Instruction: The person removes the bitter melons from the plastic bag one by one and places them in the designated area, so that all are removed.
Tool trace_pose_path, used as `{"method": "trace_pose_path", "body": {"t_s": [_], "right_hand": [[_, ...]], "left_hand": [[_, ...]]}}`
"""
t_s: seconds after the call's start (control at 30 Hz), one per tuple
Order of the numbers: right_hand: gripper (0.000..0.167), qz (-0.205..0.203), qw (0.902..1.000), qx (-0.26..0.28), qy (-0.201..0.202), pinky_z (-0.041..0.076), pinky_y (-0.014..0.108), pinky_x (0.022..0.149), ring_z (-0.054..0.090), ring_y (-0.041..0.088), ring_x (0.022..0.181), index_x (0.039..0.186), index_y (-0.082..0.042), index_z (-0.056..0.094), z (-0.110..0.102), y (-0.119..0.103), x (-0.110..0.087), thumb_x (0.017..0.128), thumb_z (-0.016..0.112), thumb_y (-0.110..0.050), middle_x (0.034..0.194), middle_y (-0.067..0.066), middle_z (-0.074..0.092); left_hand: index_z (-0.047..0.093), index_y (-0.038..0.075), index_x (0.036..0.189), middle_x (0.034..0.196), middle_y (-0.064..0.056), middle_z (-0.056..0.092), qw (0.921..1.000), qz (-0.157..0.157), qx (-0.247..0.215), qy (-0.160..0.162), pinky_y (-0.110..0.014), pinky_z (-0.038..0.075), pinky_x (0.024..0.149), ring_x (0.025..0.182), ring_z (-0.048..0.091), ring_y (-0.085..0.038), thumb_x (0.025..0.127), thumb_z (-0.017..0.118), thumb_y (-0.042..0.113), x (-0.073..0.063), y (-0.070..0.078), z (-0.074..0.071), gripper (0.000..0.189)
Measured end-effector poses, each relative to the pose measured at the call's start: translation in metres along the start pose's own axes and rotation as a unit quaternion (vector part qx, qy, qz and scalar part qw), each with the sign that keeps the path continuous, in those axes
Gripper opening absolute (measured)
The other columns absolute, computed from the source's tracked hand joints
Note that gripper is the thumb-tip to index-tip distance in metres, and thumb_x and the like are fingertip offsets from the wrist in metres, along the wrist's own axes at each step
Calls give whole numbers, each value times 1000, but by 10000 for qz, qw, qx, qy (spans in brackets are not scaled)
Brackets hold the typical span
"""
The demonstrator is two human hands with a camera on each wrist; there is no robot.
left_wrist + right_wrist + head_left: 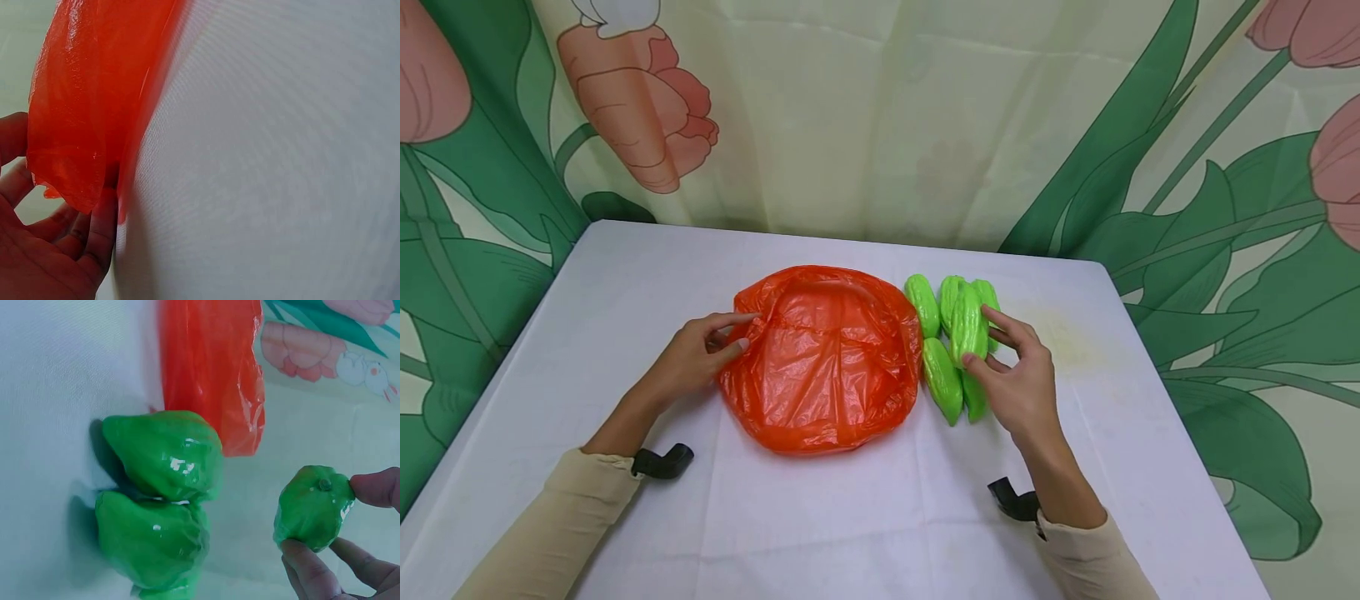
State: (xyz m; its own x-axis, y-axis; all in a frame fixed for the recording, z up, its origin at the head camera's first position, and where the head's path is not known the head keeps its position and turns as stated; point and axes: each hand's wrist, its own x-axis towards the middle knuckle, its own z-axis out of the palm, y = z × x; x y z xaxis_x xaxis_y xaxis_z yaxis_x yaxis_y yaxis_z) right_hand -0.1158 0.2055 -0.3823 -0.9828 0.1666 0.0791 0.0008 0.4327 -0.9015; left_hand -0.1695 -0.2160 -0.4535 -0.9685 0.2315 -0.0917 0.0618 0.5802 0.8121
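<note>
My right hand [1021, 377] pinches a bright green, ridged bitter melon [968, 323] between thumb and fingertips. In the right wrist view this melon [311, 503] shows its stubby stem end, apart from the others. Below it, several more bitter melons [942, 379] lie in a cluster on the table. A round, wide-mouthed red plastic bag [827, 437] stands directly left of them, its rim folded outward. At the bag's left rim my left hand [688, 357] holds the thin plastic; in the left wrist view its fingers lie on both sides of the bag's edge [75, 137].
A white cloth [820, 525] covers the table. Behind it hangs a curtain [865, 125] printed with leaves, flowers and a carrot. A black wrist mount [664, 462] sticks out from the left cuff, another [1013, 500] from the right.
</note>
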Motion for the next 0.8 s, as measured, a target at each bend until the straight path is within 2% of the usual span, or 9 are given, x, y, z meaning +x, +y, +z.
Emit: {"method": "trace_pose_path", "body": {"t_s": [0.13,0.23,0.53,0.8], "right_hand": [[65,61,9999,63,59,55,14,93,56,23,139,152,-19,60,-6,2,-2,92,78,0,154,7,53],[65,159,9998,99,98,54,10,91,56,23,140,152,-19,60,-10,4,-3,92,77,1,154,6,53],[67,425,9988,-109,214,54,11,93,54,23,142,154,-20,58,-25,15,-6,93,76,2,156,4,51],[68,521,9983,-180,196,54,9,89,53,24,142,155,-21,57,-40,27,-9,93,74,2,158,5,49]], "left_hand": [[58,13,154,130,-21,65,10000,21,-12,8,-23,57,75,105,61,-32,105,65,15,-1,0,0,49],[58,12,153,130,-20,65,10000,35,-3,25,-22,57,75,105,61,-32,105,66,15,-1,0,0,49],[58,13,153,131,-20,65,10000,-9,24,48,-22,57,76,105,61,-32,105,67,17,-1,-1,1,49],[58,12,153,128,-20,65,10000,-11,38,78,-23,57,75,103,60,-31,105,67,15,-3,0,0,49]]}}
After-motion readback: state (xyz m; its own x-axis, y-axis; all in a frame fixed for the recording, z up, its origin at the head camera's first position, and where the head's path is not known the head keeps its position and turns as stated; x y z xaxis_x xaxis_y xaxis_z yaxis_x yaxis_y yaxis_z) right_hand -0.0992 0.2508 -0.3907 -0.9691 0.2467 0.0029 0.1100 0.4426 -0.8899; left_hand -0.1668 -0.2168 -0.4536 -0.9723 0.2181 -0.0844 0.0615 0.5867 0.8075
